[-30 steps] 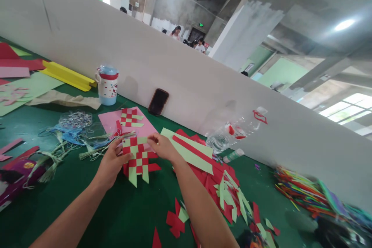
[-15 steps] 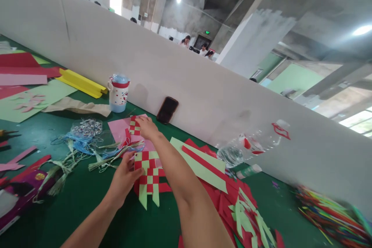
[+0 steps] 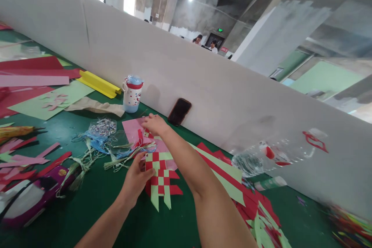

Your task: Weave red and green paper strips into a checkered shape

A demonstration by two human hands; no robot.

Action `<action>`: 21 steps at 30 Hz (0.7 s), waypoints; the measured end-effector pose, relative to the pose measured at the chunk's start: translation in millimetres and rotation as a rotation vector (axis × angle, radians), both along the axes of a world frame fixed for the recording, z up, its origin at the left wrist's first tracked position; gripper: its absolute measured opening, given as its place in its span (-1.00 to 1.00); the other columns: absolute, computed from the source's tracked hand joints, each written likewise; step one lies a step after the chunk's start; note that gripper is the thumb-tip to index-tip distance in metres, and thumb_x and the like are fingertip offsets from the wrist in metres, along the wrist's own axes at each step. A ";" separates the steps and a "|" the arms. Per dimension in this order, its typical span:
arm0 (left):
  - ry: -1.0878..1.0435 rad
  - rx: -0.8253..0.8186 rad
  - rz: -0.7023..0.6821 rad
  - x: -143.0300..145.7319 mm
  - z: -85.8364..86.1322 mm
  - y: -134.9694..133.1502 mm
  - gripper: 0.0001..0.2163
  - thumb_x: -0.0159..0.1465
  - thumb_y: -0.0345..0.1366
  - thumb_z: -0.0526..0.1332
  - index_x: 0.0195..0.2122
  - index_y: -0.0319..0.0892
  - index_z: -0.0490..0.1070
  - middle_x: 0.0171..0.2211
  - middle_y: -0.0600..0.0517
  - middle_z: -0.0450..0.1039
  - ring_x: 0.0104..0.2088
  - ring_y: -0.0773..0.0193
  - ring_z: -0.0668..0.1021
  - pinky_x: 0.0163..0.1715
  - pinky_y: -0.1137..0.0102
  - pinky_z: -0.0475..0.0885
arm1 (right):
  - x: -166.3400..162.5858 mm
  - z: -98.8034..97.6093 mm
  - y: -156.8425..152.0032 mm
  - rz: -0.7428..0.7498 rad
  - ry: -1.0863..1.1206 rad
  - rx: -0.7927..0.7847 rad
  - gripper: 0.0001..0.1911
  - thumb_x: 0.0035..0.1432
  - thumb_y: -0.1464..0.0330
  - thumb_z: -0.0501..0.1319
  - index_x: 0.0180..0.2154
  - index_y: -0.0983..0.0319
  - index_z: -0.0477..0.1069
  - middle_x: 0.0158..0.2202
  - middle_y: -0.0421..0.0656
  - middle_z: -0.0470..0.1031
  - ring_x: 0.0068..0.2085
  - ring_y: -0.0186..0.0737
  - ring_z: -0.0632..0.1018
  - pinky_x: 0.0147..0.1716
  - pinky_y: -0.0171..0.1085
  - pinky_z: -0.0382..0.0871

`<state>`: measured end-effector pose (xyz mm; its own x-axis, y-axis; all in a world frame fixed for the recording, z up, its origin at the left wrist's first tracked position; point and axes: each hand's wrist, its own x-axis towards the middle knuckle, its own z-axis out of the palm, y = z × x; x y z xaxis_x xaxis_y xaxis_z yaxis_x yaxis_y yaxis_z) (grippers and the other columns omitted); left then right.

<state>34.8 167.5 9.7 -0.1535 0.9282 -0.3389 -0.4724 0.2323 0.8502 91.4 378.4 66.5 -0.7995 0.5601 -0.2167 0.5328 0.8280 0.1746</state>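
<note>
My left hand (image 3: 136, 180) grips the left edge of a woven paper fish (image 3: 158, 172), thumb on top. It is a red and light green checkerboard with pointed strips hanging from its lower and right sides, and a small hole near its top left corner. My right hand (image 3: 155, 124) reaches farther out, palm down with fingers stretched, over a second red and light green woven paper piece (image 3: 148, 133). That piece is partly hidden under the hand and lies on a pink paper sheet (image 3: 130, 128). Tassels (image 3: 119, 153) lie left of the pink sheet.
A phone (image 3: 179, 111) leans on the white partition (image 3: 209, 85), right of a cup (image 3: 133, 95). A clear bottle (image 3: 273, 157), glue stick (image 3: 270, 183) and paper scraps (image 3: 261, 221) lie right. Left are coloured sheets (image 3: 35, 79), a bag of beads (image 3: 103, 127) and a purple-white object (image 3: 40, 197).
The view has swung left, so everything sits farther right. My right hand has slid left over the smaller woven piece, covering more of it. My left hand still holds the woven fish.
</note>
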 end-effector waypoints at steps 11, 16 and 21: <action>-0.035 -0.011 -0.011 -0.8 1.5 -1.3 -0.24 -0.20 -0.26 0.54 0.08 -0.13 0.38 -0.12 -0.07 0.62 -0.08 -0.02 0.66 -0.21 0.23 0.60 | 35.9 38.4 -4.6 -0.144 0.333 -0.160 -0.85 0.36 0.33 0.32 -0.06 0.23 0.54 0.03 -0.06 0.56 0.04 -0.05 0.58 0.04 -0.03 0.51; -0.036 -0.030 -0.003 -2.3 0.5 -1.9 -0.22 -0.20 -0.30 0.54 0.11 -0.13 0.35 -0.14 -0.03 0.63 -0.15 0.03 0.68 -0.27 0.27 0.62 | 93.1 64.0 -21.3 -0.329 0.811 -0.326 -0.97 0.22 0.42 0.34 -0.27 0.21 0.52 -0.25 -0.19 0.60 -0.13 -0.15 0.58 -0.04 -0.17 0.43; -0.031 -0.052 -0.047 -2.2 5.2 -0.5 -0.26 -0.15 -0.36 0.52 0.12 -0.14 0.36 -0.18 -0.02 0.66 -0.24 0.05 0.71 -0.38 0.33 0.62 | 156.6 40.1 -60.8 -0.570 1.282 -0.595 -0.76 0.36 0.18 0.24 -0.10 0.21 0.48 -0.23 -0.19 0.59 -0.24 -0.22 0.60 -0.19 -0.21 0.50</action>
